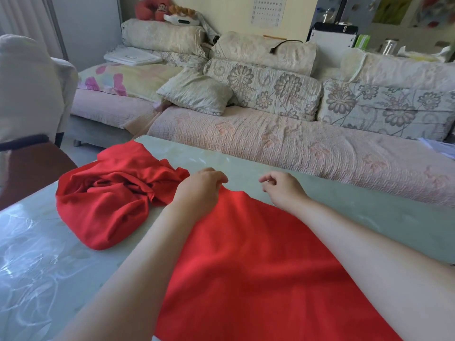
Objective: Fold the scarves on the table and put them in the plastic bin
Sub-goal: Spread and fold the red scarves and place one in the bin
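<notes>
Folding step: the left hand (199,190) rests curled on the far edge of the spread red scarf (246,267) (grip unconfirmed), the right hand (283,188) hangs loosely curled and empty just right of it, and the crumpled scarf (110,205) lies to its left; the next move probably calls for pinching both far corners.

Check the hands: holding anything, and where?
Left hand pinches the spread scarf at its far edge. Right hand, fingers loosely curled, holds nothing.

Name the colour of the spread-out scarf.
The spread-out scarf is plain red; the head view shows it.
</notes>
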`<control>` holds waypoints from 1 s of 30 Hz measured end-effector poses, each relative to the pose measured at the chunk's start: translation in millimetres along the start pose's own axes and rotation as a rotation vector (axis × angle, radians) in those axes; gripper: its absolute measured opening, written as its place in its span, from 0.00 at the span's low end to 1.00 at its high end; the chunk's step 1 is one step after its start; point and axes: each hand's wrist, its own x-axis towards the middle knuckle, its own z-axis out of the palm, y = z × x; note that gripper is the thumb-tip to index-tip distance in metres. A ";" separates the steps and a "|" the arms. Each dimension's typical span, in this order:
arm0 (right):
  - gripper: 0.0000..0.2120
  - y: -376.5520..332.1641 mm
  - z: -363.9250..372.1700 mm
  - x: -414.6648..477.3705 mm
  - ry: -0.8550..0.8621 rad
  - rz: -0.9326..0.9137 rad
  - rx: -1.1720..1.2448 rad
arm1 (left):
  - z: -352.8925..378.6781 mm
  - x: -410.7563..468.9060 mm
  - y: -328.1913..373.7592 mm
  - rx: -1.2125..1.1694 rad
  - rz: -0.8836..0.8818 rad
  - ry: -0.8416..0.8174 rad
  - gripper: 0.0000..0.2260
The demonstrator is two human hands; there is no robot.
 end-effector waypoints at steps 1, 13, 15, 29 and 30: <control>0.09 8.2 -1.7 -6.6 -0.021 -0.006 -0.022 | 4.1 11.8 3.2 0.040 0.030 -0.094 0.13; 0.11 40.2 2.7 -38.0 0.059 -0.200 -0.265 | 1.6 66.2 -18.9 0.296 0.127 -0.436 0.01; 0.12 39.5 1.6 -37.3 0.066 -0.205 -0.306 | -0.9 72.6 -22.3 0.262 0.117 -0.417 0.03; 0.08 52.8 0.7 -28.3 0.125 -0.264 -0.185 | -8.2 88.3 -16.6 0.217 0.015 -0.509 0.03; 0.08 53.9 0.5 -28.3 0.103 -0.275 -0.197 | -5.9 88.3 -18.7 0.243 0.032 -0.487 0.02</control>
